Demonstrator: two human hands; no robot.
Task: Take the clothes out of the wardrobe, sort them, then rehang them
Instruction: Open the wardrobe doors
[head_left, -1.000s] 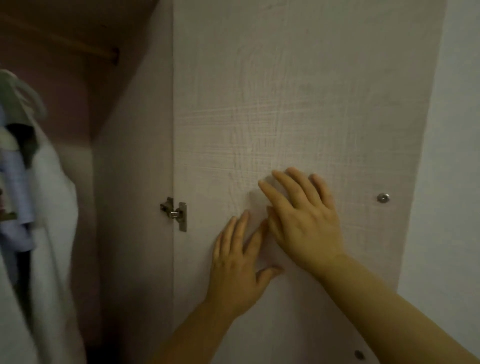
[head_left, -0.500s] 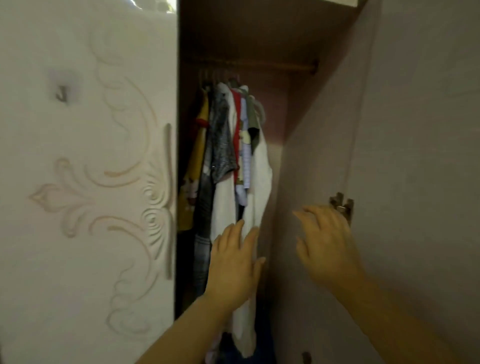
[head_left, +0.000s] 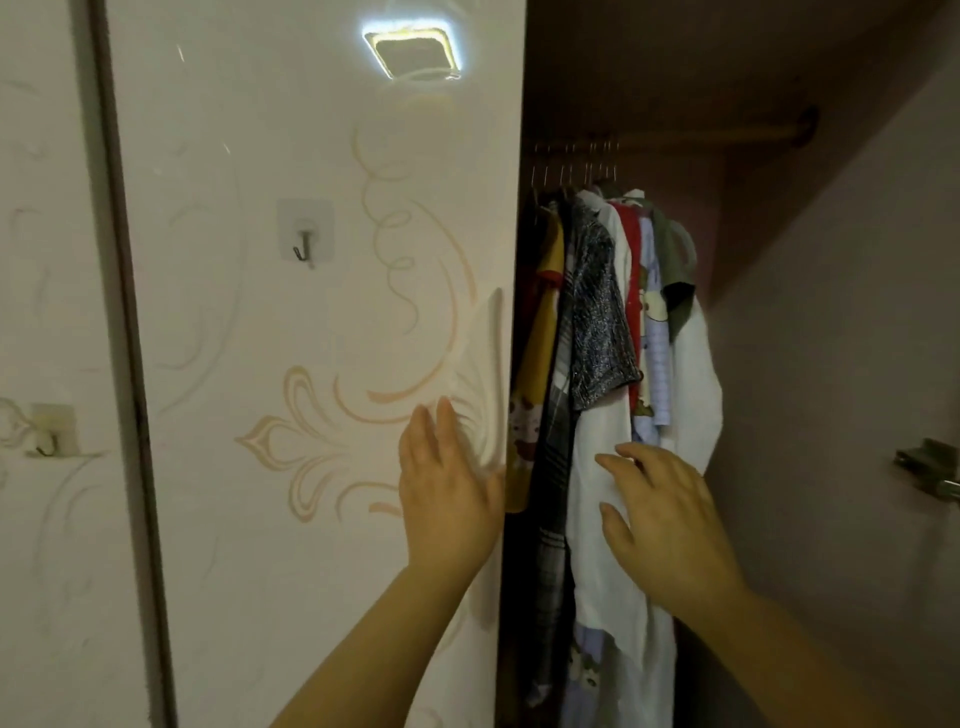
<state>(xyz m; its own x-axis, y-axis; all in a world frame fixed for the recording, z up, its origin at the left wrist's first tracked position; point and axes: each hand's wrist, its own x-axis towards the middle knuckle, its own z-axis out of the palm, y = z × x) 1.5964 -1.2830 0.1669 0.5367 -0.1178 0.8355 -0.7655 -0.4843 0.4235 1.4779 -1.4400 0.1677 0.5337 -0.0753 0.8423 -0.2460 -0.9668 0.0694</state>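
The wardrobe stands half open. Several clothes hang on hangers from a wooden rail (head_left: 727, 136): a yellow top (head_left: 540, 338), a dark glittery top (head_left: 597, 322), a red garment (head_left: 631, 291), a green one (head_left: 672, 260) and a long white shirt (head_left: 602, 519). My left hand (head_left: 449, 488) lies flat against the edge of the closed left door (head_left: 311, 364), by its long handle (head_left: 496, 374), fingers apart. My right hand (head_left: 665, 525) hovers open in front of the white shirt, holding nothing.
The right door (head_left: 857, 415) is swung open at the right, with a metal hinge (head_left: 930, 467) on it. Two stick-on hooks sit on the door fronts, hook one (head_left: 305, 234) and hook two (head_left: 52, 431). A ceiling light reflects high on the glossy door (head_left: 413, 52).
Both hands left the opened right door and moved left. The view swung left onto the hanging clothes; my left hand now rests on the closed door's edge.
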